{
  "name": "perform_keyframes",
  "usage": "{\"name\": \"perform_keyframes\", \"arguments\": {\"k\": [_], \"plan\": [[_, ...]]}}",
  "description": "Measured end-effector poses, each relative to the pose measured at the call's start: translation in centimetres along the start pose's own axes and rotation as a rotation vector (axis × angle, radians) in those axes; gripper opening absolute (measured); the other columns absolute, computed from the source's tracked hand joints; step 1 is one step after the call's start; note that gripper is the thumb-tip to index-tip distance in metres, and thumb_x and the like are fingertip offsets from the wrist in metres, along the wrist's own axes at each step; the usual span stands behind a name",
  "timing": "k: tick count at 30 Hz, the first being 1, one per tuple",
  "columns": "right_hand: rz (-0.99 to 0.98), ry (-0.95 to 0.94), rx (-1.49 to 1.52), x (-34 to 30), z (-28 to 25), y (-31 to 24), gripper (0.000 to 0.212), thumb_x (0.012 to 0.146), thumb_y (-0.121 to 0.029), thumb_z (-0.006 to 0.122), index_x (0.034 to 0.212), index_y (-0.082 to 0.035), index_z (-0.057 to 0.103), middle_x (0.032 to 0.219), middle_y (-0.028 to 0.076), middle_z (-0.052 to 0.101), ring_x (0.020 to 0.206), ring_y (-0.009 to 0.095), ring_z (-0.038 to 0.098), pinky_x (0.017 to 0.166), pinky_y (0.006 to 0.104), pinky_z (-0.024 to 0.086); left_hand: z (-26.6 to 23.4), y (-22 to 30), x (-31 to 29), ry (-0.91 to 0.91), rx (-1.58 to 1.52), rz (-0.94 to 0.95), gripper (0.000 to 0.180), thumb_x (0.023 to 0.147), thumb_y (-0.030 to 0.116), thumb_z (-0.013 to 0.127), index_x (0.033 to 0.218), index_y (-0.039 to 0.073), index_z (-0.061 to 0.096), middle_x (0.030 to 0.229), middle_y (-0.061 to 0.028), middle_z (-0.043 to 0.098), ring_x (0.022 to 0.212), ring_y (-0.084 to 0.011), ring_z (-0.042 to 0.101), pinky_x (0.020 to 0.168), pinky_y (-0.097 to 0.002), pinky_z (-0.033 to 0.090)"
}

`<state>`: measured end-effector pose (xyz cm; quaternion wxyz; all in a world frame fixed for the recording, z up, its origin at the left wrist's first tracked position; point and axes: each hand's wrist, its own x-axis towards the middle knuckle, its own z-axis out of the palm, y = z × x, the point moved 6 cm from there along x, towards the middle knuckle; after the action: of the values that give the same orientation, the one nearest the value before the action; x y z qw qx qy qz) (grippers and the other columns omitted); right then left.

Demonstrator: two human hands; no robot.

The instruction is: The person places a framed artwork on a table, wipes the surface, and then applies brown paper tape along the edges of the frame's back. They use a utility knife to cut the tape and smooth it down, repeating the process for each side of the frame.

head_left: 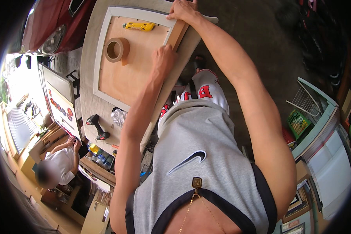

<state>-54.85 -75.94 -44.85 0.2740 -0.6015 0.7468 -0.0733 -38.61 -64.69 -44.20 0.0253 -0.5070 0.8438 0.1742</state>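
A picture frame [102, 46] with a pale moulding lies face down on a grey worktable [90, 109], its brown backing board up. My left hand [163, 58] presses on the frame's right edge, fingers down on a strip of brown tape [178, 33]. My right hand [184, 11] rests farther along the same edge at the far corner, holding the tape strip down. On the backing board lie a roll of brown tape [116, 49] and a yellow utility knife [139, 26].
A black cordless drill [97, 126] and crumpled clear plastic [119, 116] lie near the table's front edge. A red car [50, 23] stands at the far left. Another person in white [60, 163] crouches at lower left. Stacked frames and a cabinet [319, 128] stand to the right.
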Motion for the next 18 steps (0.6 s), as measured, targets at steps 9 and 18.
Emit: {"name": "perform_keyframes", "arguments": {"k": [9,18], "plan": [[-0.043,-0.042,-0.025,-0.3,-1.4,-0.5,0.034,0.065,-0.045,0.078,0.089,-0.02,0.078,0.094,0.011,0.073,0.096,0.027,0.067,0.094,0.05,0.042,1.5,-9.7,-20.2,0.048,0.059,-0.268,0.011,0.066,0.012,0.06,0.071,0.003,0.061,0.074,-0.0148,0.064,0.072,-0.0339,0.065,0.065,-0.0451,0.052],[-0.045,-0.024,-0.099,-0.4,-1.3,-1.1,0.036,0.067,-0.042,0.079,0.092,-0.017,0.077,0.098,0.012,0.072,0.098,0.029,0.067,0.098,0.0521,0.041,1.6,-14.8,-30.3,0.12,-0.025,-0.303,0.008,0.062,0.012,0.062,0.065,0.006,0.058,0.068,-0.0088,0.061,0.068,-0.0275,0.063,0.061,-0.0414,0.05]]}}
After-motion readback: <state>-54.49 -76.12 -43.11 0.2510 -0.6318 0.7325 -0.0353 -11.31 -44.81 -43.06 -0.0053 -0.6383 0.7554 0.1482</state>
